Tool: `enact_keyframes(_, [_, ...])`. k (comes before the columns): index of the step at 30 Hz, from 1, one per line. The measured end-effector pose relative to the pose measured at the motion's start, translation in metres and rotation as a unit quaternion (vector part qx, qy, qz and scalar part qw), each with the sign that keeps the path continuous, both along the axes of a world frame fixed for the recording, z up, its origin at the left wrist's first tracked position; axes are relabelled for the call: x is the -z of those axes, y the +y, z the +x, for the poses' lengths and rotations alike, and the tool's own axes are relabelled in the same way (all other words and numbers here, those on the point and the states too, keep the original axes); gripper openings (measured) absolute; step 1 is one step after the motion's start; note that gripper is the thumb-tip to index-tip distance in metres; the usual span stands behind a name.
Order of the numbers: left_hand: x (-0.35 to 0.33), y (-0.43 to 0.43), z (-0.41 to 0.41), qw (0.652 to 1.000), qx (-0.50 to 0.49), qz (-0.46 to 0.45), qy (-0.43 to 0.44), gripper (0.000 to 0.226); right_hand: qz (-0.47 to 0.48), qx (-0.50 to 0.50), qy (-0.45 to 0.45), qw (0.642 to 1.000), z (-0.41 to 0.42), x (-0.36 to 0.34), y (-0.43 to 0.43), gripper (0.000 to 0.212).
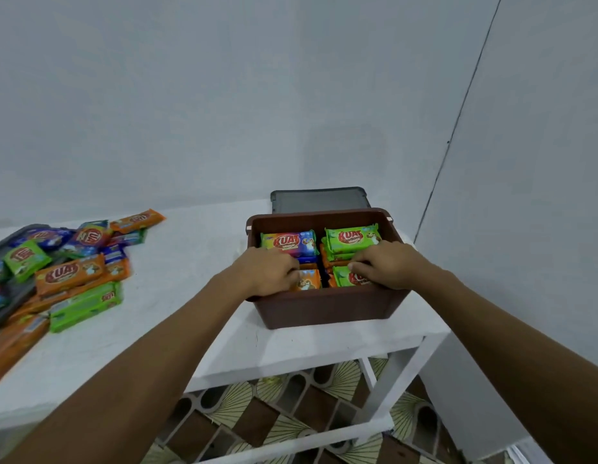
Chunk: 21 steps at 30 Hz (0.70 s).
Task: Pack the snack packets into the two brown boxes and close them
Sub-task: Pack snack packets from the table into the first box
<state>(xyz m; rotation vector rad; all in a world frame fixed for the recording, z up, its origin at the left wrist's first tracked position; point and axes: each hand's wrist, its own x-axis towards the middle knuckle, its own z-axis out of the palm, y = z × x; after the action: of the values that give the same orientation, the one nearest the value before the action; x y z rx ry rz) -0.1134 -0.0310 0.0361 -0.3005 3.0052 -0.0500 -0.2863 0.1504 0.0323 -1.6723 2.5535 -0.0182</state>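
A brown plastic box (pixel 327 311) stands open at the right end of the white table, with several snack packets stacked inside. At its back lie a purple packet (pixel 289 243) and a green packet (pixel 352 238). My left hand (pixel 269 274) reaches into the near left part and grips an orange packet (pixel 307 280). My right hand (pixel 388 266) is in the near right part, fingers curled on a green packet (pixel 346 276). A pile of loose packets (pixel 69 272) in orange, green and blue lies at the table's left.
A dark grey lid (pixel 319 199) leans behind the box against the wall. Another grey lid or tray (pixel 9 242) lies under the loose pile at far left. The white table (pixel 197 259) ends just right of the box; patterned floor shows below.
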Motion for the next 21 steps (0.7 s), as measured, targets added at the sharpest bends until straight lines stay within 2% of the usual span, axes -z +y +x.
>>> enact_keyframes(7, [-0.001,0.002,0.018,1.0,-0.005,0.007,0.021,0.038,-0.025,0.005,-0.032,0.999,0.017,0.003,-0.001,0.047])
enact_keyframes(13, [0.007,-0.003,0.044,1.0,-0.004,-0.002,0.029,0.038,-0.037,-0.017,-0.034,0.999,0.039,0.01,0.001,0.044])
enact_keyframes(17, [0.008,-0.006,0.04,1.0,-0.005,-0.012,0.01,0.043,-0.005,-0.046,-0.08,0.996,0.036,0.008,-0.004,0.046])
enact_keyframes(21, [0.011,-0.007,0.036,0.999,0.019,-0.035,-0.012,0.053,0.016,-0.046,-0.064,0.997,0.035,0.008,-0.006,0.053])
